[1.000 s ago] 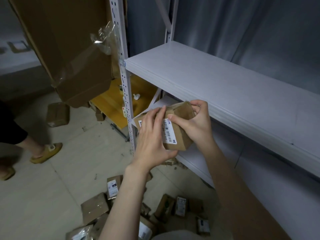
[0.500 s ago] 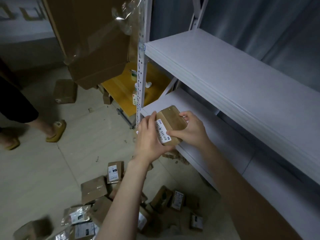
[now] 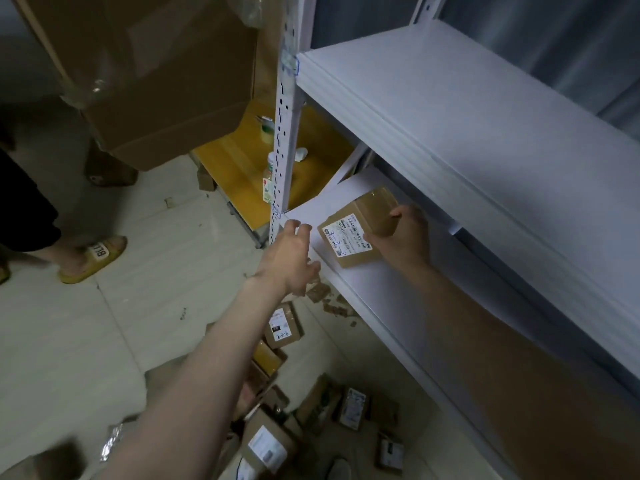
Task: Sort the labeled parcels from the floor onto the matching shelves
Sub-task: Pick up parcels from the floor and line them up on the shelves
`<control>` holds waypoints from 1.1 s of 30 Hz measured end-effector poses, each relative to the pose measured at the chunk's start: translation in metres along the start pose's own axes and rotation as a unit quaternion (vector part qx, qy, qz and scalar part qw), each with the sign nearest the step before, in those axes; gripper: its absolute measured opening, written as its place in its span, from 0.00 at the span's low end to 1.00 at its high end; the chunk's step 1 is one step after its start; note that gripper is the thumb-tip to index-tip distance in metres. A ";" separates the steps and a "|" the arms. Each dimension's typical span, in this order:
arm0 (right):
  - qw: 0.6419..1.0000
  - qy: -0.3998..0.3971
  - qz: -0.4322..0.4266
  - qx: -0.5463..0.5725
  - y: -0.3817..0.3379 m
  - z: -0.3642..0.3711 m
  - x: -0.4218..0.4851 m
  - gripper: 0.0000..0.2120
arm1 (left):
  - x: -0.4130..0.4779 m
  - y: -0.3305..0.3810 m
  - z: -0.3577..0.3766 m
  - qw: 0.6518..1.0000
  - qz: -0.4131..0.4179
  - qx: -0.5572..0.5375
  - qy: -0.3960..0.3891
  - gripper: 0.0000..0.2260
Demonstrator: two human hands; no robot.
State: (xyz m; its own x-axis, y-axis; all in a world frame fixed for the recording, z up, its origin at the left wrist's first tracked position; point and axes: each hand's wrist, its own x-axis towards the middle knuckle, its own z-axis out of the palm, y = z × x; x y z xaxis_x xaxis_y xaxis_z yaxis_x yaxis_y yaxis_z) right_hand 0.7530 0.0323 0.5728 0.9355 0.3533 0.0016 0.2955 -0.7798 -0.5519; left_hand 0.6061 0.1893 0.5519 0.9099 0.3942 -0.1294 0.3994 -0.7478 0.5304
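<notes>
Head view: a white upper shelf (image 3: 467, 133) overhangs the lower shelf (image 3: 374, 299). A large cardboard box (image 3: 156, 81) stands left of the perforated post (image 3: 285, 133). More parcels (image 3: 282, 323) lie scattered on the floor (image 3: 104, 341). The brown parcel (image 3: 375, 209) sits at the lower shelf's left end, label (image 3: 346, 239) upward. The right hand (image 3: 401, 237) grips its right side with curled fingers. The left hand (image 3: 289, 261) hovers just beside it, fingers loosely spread, holding nothing.

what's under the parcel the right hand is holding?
The parcel is over the lower white shelf, near its left end. Whether its base touches the board is hidden by the parcel itself and the right hand.
</notes>
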 end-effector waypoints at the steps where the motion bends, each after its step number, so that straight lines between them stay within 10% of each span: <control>1: 1.000 0.002 -0.003 -0.003 0.002 0.008 0.011 0.30 | 0.009 -0.002 0.001 1.000 0.009 0.009 -0.004 0.31; 33: 0.987 0.136 -0.087 -0.027 0.048 0.115 0.135 0.18 | 0.098 -0.049 0.095 0.984 0.127 0.120 -0.035 0.24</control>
State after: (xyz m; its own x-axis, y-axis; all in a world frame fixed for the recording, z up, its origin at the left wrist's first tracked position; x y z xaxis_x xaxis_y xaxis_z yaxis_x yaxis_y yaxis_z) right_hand 0.8713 0.1023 0.4506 0.8849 0.3385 0.3200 0.4594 -0.7480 -0.4791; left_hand 0.6859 0.2138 0.4339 0.9858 0.1477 -0.0803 0.1664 -0.9251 0.3413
